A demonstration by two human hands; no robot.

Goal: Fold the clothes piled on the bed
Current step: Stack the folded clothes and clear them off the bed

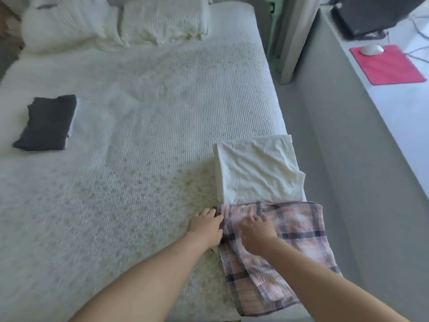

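A pink plaid garment (299,231) lies spread at the bed's near right corner, its lower part hanging over the edge. My left hand (205,225) grips its left edge near the waistband. My right hand (255,231) rests on top of the plaid cloth, fingers bent into the fabric; the blur hides whether it pinches it. Just beyond the plaid piece sits a folded white garment (257,169). A folded dark grey garment (47,123) lies at the bed's far left.
The white textured bedspread (144,126) covers the bed, with two white pillows (162,19) at the head. Right of the bed runs a grey floor strip (336,145), then a white desk (399,117) with a red mouse pad (387,65) and a mouse (371,49).
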